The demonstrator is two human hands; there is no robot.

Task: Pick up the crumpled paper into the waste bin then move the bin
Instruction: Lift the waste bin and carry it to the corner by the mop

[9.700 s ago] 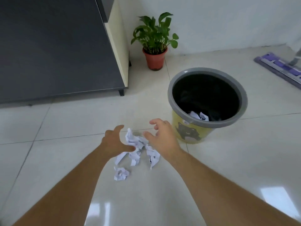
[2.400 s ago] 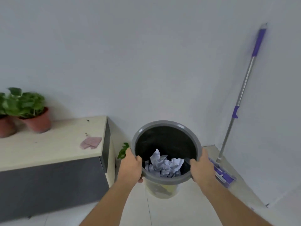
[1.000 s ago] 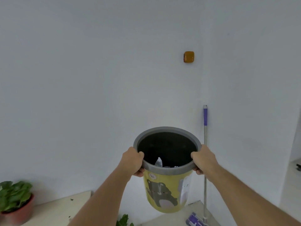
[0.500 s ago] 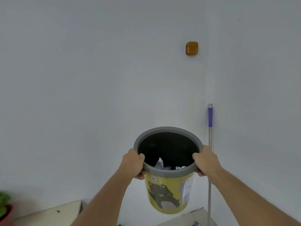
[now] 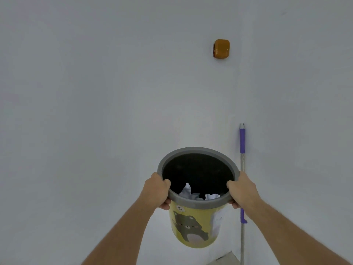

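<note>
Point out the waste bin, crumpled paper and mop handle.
waste bin (image 5: 193,232): head view, yellow side wall with bear print.
crumpled paper (image 5: 186,190): head view, white peak inside the bin.
mop handle (image 5: 242,140): head view, purple upper grip.

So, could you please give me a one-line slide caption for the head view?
Both hands, left and right, hold the yellow waste bin with crumpled paper aloft beside a mop handle.

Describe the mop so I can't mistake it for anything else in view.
Find the corner where the two pale walls meet, right of the held waste bin. The mop stands upright there, partly behind the right hand. It is the only thin metal pole, with a purple grip at its top.
</note>
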